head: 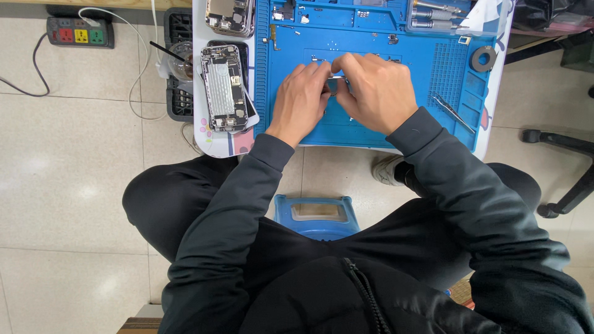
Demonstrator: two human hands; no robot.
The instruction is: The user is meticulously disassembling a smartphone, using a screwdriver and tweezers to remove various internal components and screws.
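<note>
Left of the blue work mat (371, 133), an opened phone chassis (224, 86) lies face-up, its insides exposed, probably parked within reach. Over the mat's middle, the left hand (301, 99) and right hand (374, 89) meet, fingertips pinched on a small metal part (335, 85), seemingly steadying it. The mat's upper-right tray (421, 13) holds cylindrical tool bits (433, 15); tweezers (453, 112) lie at its right edge.

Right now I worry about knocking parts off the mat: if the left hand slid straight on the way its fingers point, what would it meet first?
Most likely the small metal part pinched between both hands, then the right hand just beyond the left hand; height is hard to judge from above.
</note>
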